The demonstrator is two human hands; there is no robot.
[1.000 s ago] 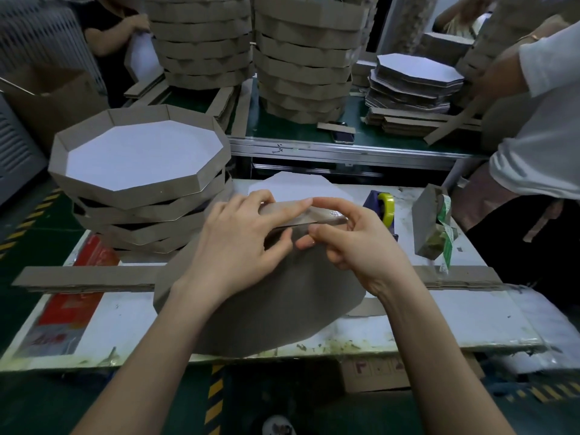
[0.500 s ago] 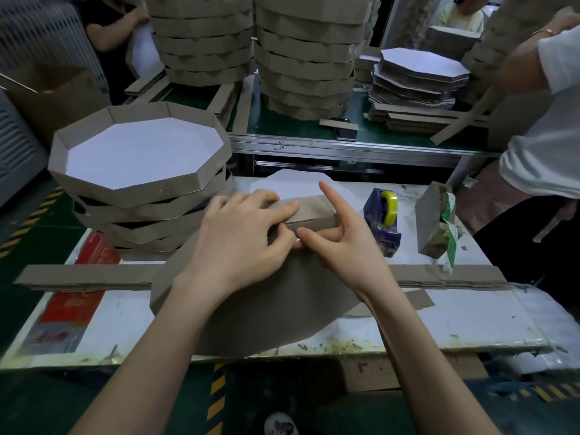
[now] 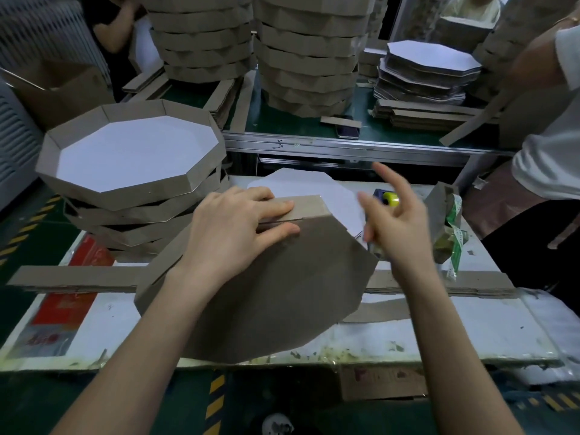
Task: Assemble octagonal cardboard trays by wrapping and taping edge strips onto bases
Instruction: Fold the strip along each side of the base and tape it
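- The left hand [image 3: 232,227] is laid flat with straight fingers on the edge strip [image 3: 309,207], which is pressed against the upper side of the base [image 3: 282,293]. The thumb is set on the base's brown underside, just below the seam.
- The right hand [image 3: 395,224] is held in the air beside the strip, fingers spread and loose, with nothing in it.
- The base is tilted up, underside toward the camera, with its lower edge at the middle of the near edge of the counter [image 3: 470,334].
- The step in hand is judged to be the fixing of the strip along one side. Tape is called for next, so a reach to the tape dispenser [image 3: 389,197], toward the far edge, is probably needed while the strip is pinned.
- A stack of finished trays [image 3: 125,189] is stood at the far left corner.
- The right hand is blurred and most of the dispenser is covered by it. Whether tape is already on the seam cannot be made out, and the strip's run behind the base is hidden.
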